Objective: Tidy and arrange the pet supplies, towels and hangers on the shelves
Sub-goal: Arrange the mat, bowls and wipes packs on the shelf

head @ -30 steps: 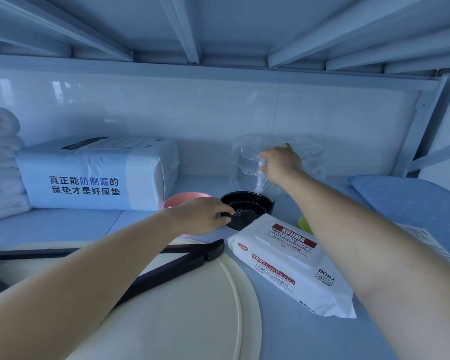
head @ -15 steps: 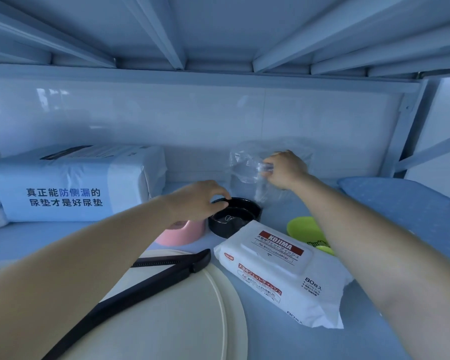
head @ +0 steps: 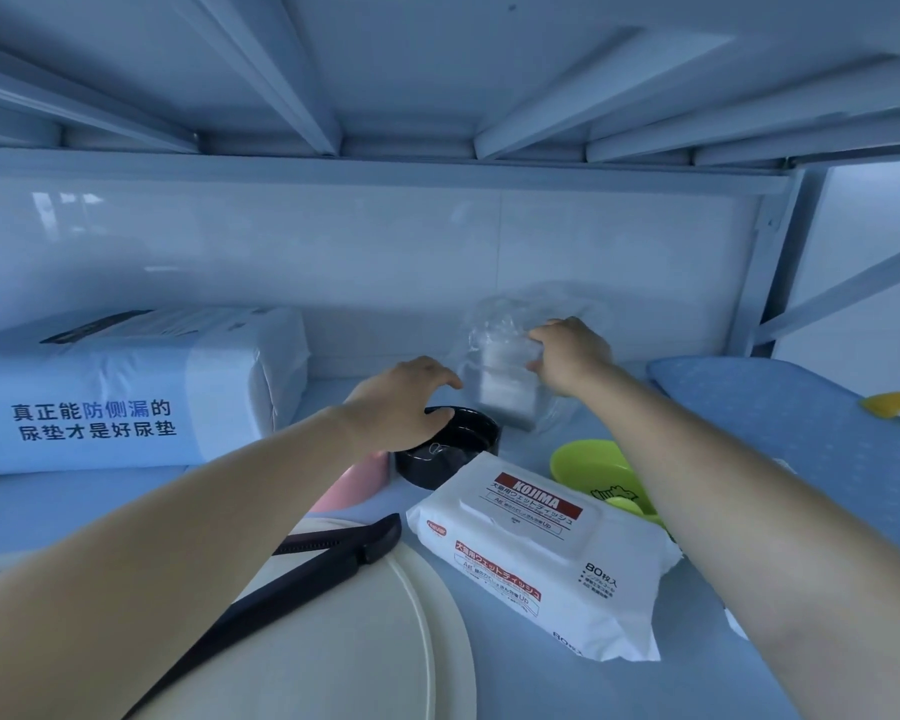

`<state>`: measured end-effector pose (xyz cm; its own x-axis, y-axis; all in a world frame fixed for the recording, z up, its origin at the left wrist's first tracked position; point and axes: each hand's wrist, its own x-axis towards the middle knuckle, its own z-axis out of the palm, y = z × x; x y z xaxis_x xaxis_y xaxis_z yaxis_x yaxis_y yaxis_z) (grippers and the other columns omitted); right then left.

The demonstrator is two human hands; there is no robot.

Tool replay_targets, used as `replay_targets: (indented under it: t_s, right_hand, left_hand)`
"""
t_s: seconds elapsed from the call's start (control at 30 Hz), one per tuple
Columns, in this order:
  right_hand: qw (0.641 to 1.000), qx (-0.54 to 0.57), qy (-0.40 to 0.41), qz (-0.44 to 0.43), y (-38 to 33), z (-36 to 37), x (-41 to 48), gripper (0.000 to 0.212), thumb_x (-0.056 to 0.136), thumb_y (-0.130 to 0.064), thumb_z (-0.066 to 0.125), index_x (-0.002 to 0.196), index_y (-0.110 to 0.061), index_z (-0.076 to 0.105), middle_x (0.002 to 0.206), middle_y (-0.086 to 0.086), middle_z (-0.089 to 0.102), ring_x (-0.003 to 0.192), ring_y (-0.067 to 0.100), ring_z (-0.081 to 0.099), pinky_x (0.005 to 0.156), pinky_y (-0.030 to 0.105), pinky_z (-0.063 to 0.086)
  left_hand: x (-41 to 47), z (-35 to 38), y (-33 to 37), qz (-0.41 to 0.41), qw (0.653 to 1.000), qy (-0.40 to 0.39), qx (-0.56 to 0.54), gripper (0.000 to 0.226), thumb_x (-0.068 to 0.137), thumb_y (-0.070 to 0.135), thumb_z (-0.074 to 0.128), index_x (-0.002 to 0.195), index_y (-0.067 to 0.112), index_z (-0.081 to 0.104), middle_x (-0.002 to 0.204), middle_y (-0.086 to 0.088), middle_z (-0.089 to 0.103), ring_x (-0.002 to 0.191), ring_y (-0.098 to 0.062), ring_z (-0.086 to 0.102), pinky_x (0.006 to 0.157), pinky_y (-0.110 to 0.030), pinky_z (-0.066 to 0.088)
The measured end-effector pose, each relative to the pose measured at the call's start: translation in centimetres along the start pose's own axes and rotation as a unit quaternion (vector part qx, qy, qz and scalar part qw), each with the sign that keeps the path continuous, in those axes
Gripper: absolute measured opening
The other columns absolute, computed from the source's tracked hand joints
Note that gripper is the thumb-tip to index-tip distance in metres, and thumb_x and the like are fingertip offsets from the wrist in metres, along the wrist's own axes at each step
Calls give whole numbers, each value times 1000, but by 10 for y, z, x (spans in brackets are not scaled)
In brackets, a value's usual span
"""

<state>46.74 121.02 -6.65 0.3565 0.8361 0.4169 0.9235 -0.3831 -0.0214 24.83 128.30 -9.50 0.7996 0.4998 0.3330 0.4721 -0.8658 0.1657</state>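
Note:
My right hand [head: 567, 356] grips a clear plastic bag [head: 500, 376] with a white block inside, near the back wall of the shelf. My left hand [head: 401, 402] rests on the rim of a black bowl [head: 453, 454], fingers curled over its far edge. A pink bowl [head: 354, 485] sits partly under my left wrist. A white pack of pet wipes [head: 536, 553] lies in front of the bowls, and a green bowl [head: 598, 470] sits to its right. A black hanger [head: 302, 569] lies across a round white lid [head: 365, 641] in the foreground.
A large white and blue pack of pet pads [head: 126, 392] lies at the left against the back wall. A blue dotted board [head: 811, 428] covers the shelf's right side, with a yellow object [head: 894, 402] on it. The shelf above hangs low overhead.
My right hand has drawn the plastic bag slightly forward and its white block now shows. My left hand stays on the black bowl. The view shifted right, so the towels at left are out of frame.

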Motion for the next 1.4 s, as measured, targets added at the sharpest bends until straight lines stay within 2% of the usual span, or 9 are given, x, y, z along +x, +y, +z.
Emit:
replay_targets:
  t_s: [0.1, 0.27, 0.53, 0.73, 0.9, 1.03, 1.17, 1.27, 1.4]
  right_hand:
    - [1000, 13, 7, 6, 6, -3, -3, 22, 88, -27, 60, 106, -15, 62, 118, 2, 58, 115, 23, 48, 86, 32, 46]
    - [999, 48, 17, -12, 23, -5, -14, 33, 87, -20, 60, 120, -15, 59, 126, 3, 56, 118, 23, 47, 91, 31, 43]
    - [994, 101, 43, -1, 46, -1, -19, 41, 83, -17, 66, 124, -14, 58, 127, 7, 52, 119, 26, 49, 93, 28, 40]
    - [933, 307, 187, 35, 72, -35, -60, 50, 82, -17, 69, 129, -14, 52, 127, 6, 53, 108, 19, 56, 89, 19, 38]
    - [946, 290, 80, 120, 129, -65, -129, 39, 86, -14, 65, 124, -18, 55, 114, 1, 60, 96, 14, 58, 78, 20, 40]
    - [969, 201, 32, 140, 160, -57, -189, 31, 86, -12, 64, 117, -15, 60, 111, 1, 63, 97, 14, 58, 68, 4, 38]
    - [974, 148, 5, 172, 181, -46, -229, 29, 86, -12, 63, 115, -13, 61, 118, 3, 62, 104, 19, 58, 77, 11, 32]
    - [970, 118, 4, 212, 191, -41, -251, 29, 88, -19, 62, 117, -14, 61, 126, 2, 59, 117, 19, 52, 82, 9, 28]
    - [944, 160, 3, 289, 203, -35, -275, 36, 88, -37, 60, 121, -25, 59, 137, -7, 50, 128, 12, 43, 105, 19, 27]
  left_hand:
    - [-4, 1, -5, -7, 1000, -7, 2, 39, 88, 34, 52, 127, 31, 49, 133, 8, 46, 121, -16, 46, 98, -41, 43]
    - [2, 0, 4, 6, 1000, 21, -12, 50, 89, 27, 54, 137, 27, 41, 142, 5, 38, 129, -19, 39, 106, -35, 35]
    - [11, 11, 41, 35, 999, -25, -26, 53, 94, 25, 47, 144, 28, 30, 153, 5, 24, 139, -17, 25, 113, -32, 25]
    - [-4, 12, 45, 62, 991, 33, -114, 39, 92, 20, 53, 131, 26, 50, 138, 8, 45, 126, -10, 44, 96, -13, 28]
    - [-9, 18, 87, 130, 971, 36, -195, 30, 91, 20, 55, 120, 26, 57, 121, 16, 50, 91, 6, 57, 82, -15, 40]
    - [-2, 22, 129, 214, 960, -9, -179, 32, 91, 27, 53, 123, 26, 55, 129, 9, 50, 120, -4, 45, 103, -20, 32]
    - [3, 35, 174, 255, 952, -82, -146, 36, 91, 36, 51, 126, 28, 53, 132, 9, 47, 123, -9, 43, 107, -26, 30]
    - [5, 43, 203, 266, 946, -138, -122, 43, 95, 41, 47, 136, 31, 44, 148, 10, 33, 135, -7, 29, 108, -15, 15]
    - [8, 55, 220, 279, 938, -183, -99, 48, 95, 49, 40, 141, 38, 34, 154, 14, 21, 141, -1, 15, 110, -17, 10]
